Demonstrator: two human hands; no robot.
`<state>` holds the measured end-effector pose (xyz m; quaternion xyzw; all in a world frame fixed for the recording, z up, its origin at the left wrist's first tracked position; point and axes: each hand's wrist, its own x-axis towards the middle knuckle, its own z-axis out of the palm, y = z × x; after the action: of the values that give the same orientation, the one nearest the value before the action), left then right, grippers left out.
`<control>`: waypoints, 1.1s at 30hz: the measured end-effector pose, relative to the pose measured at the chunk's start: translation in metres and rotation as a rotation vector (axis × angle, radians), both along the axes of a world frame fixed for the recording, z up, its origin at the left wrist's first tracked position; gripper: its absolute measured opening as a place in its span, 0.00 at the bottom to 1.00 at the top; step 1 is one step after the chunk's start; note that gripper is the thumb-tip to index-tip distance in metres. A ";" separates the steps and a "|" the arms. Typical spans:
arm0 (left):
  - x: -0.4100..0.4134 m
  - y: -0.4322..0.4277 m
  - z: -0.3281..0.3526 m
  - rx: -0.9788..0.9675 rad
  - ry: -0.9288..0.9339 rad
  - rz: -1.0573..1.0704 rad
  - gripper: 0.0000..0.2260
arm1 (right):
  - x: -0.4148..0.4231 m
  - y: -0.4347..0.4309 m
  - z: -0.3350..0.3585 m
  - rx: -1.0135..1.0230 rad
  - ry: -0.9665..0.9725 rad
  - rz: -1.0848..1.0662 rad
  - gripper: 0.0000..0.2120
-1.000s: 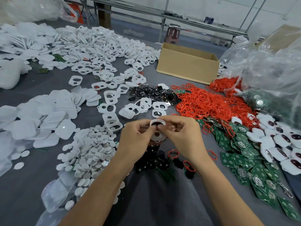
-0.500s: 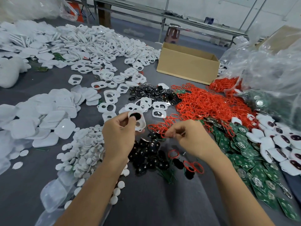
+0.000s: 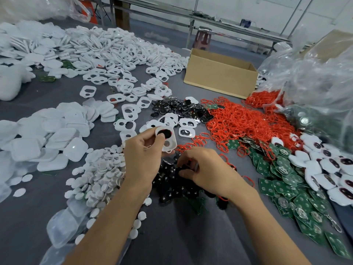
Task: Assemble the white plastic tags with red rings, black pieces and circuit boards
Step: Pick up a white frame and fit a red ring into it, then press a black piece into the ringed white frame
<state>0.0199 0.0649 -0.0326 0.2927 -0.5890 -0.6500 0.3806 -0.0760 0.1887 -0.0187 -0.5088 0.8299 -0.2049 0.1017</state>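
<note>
Grey cloth-covered work table (image 3: 172, 245) in a workshop, with a long metal bench (image 3: 191, 15) and a pale wall behind. The left hand (image 3: 141, 155) holds a white tag shell (image 3: 170, 144) just above the middle of the table, thumb and curled fingers pinching its left side. The shell is a rounded rectangle with two round openings. Its long axis runs away from the person, with the near end swung slightly to the right and the open face turned up toward the camera. The far opening holds a black piece (image 3: 164, 131) with a sliver of red at its rim; the near opening is a plain hole. The right hand (image 3: 206, 169) lies just beside and nearer, knuckles up, fingers curled down into a heap of black pieces (image 3: 168, 182). Whether it pinches one cannot be told, as the fingertips are hidden. Around the hands are round white discs (image 3: 99, 175) at left, square white covers (image 3: 47, 134) further left, loose red rings (image 3: 244, 121) at right, and green circuit boards (image 3: 286, 180) and assembled tags (image 3: 334, 165) at far right. Open white shells (image 3: 124, 54) are heaped far left, with a cardboard box (image 3: 219, 75) and clear plastic bags (image 3: 315, 73) beyond. Bare cloth shows between the forearms and in a strip left of the discs; elsewhere the piles crowd the hands.
</note>
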 end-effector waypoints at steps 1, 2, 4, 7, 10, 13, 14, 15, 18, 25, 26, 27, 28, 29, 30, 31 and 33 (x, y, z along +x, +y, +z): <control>0.000 0.001 0.001 0.002 0.003 -0.002 0.14 | 0.000 0.000 0.000 0.005 0.000 0.001 0.10; 0.000 0.001 0.002 0.003 0.007 -0.004 0.15 | 0.000 0.000 -0.001 0.008 -0.003 0.004 0.12; 0.001 0.002 0.003 -0.008 0.007 -0.010 0.17 | 0.000 -0.001 0.000 0.010 -0.021 0.000 0.13; 0.000 0.002 0.003 -0.015 0.010 -0.012 0.17 | -0.001 0.000 0.002 0.009 -0.023 -0.026 0.12; 0.000 -0.001 0.000 -0.009 0.017 0.005 0.11 | -0.004 0.003 0.004 -0.025 0.028 -0.067 0.13; 0.001 -0.006 -0.001 -0.001 0.025 0.049 0.12 | -0.012 0.008 0.008 -0.093 0.001 -0.159 0.16; 0.001 -0.007 0.000 0.008 0.030 0.071 0.14 | -0.015 0.010 0.010 -0.117 -0.010 -0.189 0.15; 0.002 -0.008 0.001 0.022 0.033 0.095 0.16 | -0.018 0.012 0.012 -0.143 -0.010 -0.212 0.16; 0.003 -0.013 0.001 0.080 0.033 0.198 0.15 | -0.021 0.014 0.017 -0.203 0.019 -0.276 0.15; 0.019 -0.041 0.014 0.092 0.128 0.434 0.09 | 0.023 -0.017 0.014 -0.200 -0.007 -0.037 0.10; 0.022 -0.045 0.015 0.096 0.143 0.454 0.09 | 0.029 -0.024 0.011 -0.167 0.006 0.007 0.10; 0.024 -0.048 0.016 0.100 0.151 0.466 0.10 | 0.033 -0.030 0.007 -0.128 0.029 0.029 0.10; 0.024 -0.049 0.017 0.105 0.156 0.467 0.11 | 0.036 -0.037 0.004 -0.088 0.064 0.034 0.10; 0.024 -0.049 0.017 0.108 0.153 0.460 0.11 | 0.038 -0.043 0.001 -0.055 0.102 0.035 0.10; 0.022 -0.047 0.016 0.103 0.142 0.445 0.10 | 0.038 -0.048 -0.002 -0.039 0.127 0.040 0.10; 0.020 -0.045 0.015 0.091 0.127 0.426 0.09 | 0.038 -0.052 -0.004 -0.039 0.135 0.045 0.09; 0.017 -0.041 0.014 0.082 0.112 0.396 0.08 | 0.038 -0.058 -0.004 -0.049 0.120 0.038 0.07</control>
<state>0.0371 0.0239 -0.0190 0.3814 -0.4712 -0.6011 0.5208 -0.0382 0.1304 -0.0225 -0.5383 0.8194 -0.1923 0.0434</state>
